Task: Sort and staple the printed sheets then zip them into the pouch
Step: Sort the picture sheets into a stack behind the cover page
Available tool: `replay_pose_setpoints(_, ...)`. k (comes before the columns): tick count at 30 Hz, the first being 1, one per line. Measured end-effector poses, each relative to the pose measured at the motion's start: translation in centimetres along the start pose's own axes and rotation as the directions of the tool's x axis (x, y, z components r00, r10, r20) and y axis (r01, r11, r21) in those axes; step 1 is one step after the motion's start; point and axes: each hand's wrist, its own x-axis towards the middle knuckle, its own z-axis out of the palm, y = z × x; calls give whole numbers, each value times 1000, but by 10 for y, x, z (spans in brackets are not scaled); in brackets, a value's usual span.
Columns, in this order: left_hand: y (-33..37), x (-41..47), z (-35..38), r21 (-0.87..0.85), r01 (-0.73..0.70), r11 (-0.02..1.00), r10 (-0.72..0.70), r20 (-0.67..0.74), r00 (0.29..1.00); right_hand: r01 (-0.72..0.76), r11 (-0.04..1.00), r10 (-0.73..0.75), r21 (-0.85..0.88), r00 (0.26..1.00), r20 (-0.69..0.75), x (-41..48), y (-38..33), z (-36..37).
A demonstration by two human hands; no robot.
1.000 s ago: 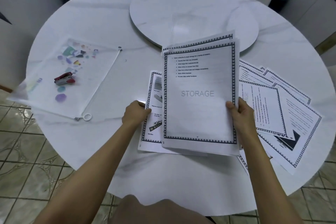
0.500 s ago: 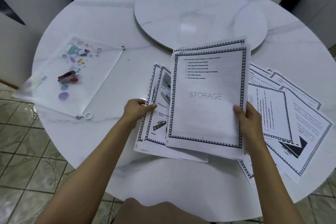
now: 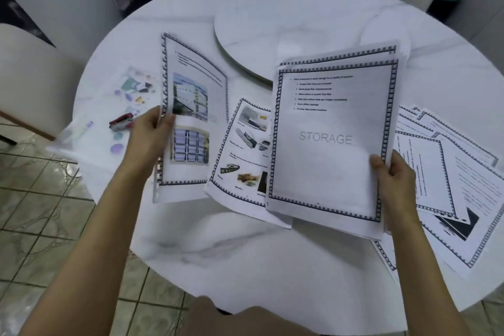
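Note:
My right hand (image 3: 394, 180) grips the lower right edge of a small stack of bordered sheets (image 3: 327, 144) with the word STORAGE on the top page, raised above the table. My left hand (image 3: 148, 133) holds a picture sheet (image 3: 191, 117) by its left edge, lifted and curved. Another picture sheet (image 3: 242, 155) lies flat between them. Several more bordered sheets (image 3: 450, 180) are spread on the table at the right. The clear zip pouch (image 3: 106, 117) with coloured stickers lies at the left, partly behind the lifted sheet. A red stapler (image 3: 121, 122) rests on the pouch.
The round white marble table (image 3: 245, 254) has a raised turntable (image 3: 259, 35) at its middle. Pale chairs (image 3: 30, 82) stand around it at the left and back. Tiled floor (image 3: 41, 226) shows below the table's left edge.
My left hand has taken a picture sheet from the pile and lifted it to the left. My right hand still holds the STORAGE stack. The camera moved closer.

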Motion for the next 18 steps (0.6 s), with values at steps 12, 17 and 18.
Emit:
replay_pose_setpoints(12,24,4,-49,-464,53,884,-15,85,996,57,990,-49,131,997,-62,-2,-25,10)
replay_pose_setpoints(17,14,9,-48,-484,90,871,-31,130,991,84,979,-70,184,994,-85,-5,-38,13)
replay_pose_setpoints(18,9,10,-48,-477,105,872,-46,134,990,93,977,-77,191,993,-89,-5,-40,14)
